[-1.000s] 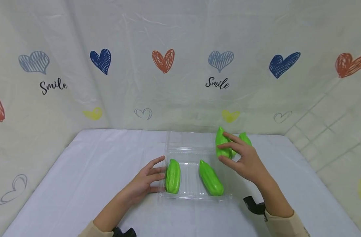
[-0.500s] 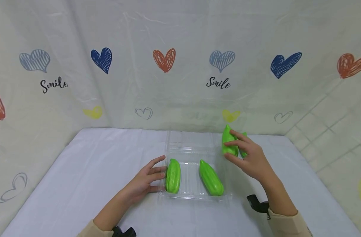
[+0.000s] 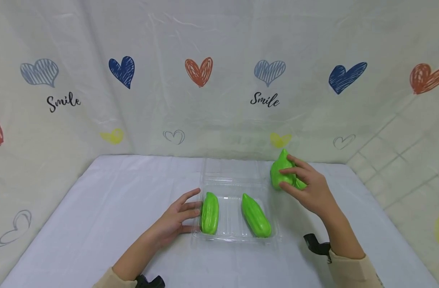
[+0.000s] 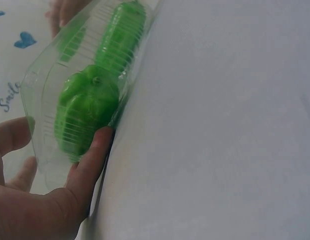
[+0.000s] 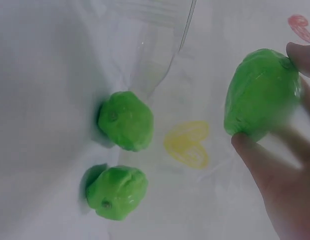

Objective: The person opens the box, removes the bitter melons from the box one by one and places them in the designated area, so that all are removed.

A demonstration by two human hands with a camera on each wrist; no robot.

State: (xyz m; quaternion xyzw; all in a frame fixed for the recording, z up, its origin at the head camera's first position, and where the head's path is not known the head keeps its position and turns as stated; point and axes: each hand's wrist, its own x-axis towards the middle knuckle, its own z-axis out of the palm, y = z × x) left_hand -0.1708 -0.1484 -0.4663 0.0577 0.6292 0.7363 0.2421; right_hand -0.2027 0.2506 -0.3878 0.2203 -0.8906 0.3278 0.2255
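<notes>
My right hand [image 3: 309,190] pinches the held gourd [image 5: 262,92] between thumb and fingertips, just right of the tray's [image 3: 234,241] back corner, and it looks clear of the bench [image 3: 133,200]. That waxy-looking skin worries me: with only the tips on it, I judge that a squeeze near one end could make it pop out and roll.

Two loose gourds sit close by in the right wrist view, the near one [image 5: 126,121] beside the clear plastic and the far one [image 5: 117,192] just apart from it. A low sideways swing would likely knock either away; from the head camera my own fingers and the held gourd partly hide them.

My left hand [image 3: 174,223] grips nothing; its fingers are spread against the tray's left wall. The plastic looks thin, so pressing too hard could buckle it or skid the whole thing.

Inside, the left gourd [image 3: 210,214] lies along that wall, and the right gourd [image 3: 256,216] slants across its half. That slant narrows the gap, so anything lowered between them could ride up and tip.
</notes>
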